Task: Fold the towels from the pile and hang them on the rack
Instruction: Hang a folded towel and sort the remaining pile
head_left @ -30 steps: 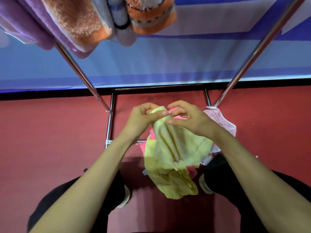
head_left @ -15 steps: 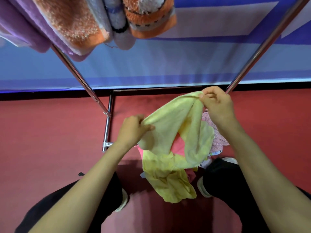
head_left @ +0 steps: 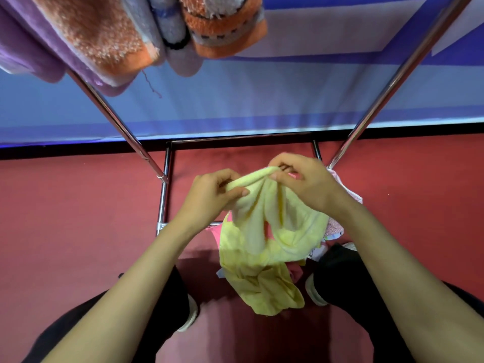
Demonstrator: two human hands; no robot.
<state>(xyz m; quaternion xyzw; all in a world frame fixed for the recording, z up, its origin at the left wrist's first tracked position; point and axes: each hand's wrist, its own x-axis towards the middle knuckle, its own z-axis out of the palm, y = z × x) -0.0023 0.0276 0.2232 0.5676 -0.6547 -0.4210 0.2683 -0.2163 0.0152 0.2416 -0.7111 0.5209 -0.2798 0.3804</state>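
Mid-step on the yellow towel (head_left: pixel 264 247), just in front of the rack (head_left: pixel 117 127): bunched and twisted, not folded yet, low end hanging between the shoes. Gripped at the top edge by left hand (head_left: pixel 212 197), thumb pressed over the cloth; pinched close beside by right hand (head_left: pixel 306 182), fingers curled. Rest of pile (head_left: pixel 349 191) at the rack's right foot. Next, probably: find corners, spread, fold, then up onto the rack beside the hung towels (head_left: pixel 104 40).

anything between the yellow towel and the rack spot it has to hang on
Nothing visible does. The yellow towel is held low between the rack posts with open air above. Hung towels fill the upper left; right of them no cloth shows. Top bar is out of frame.
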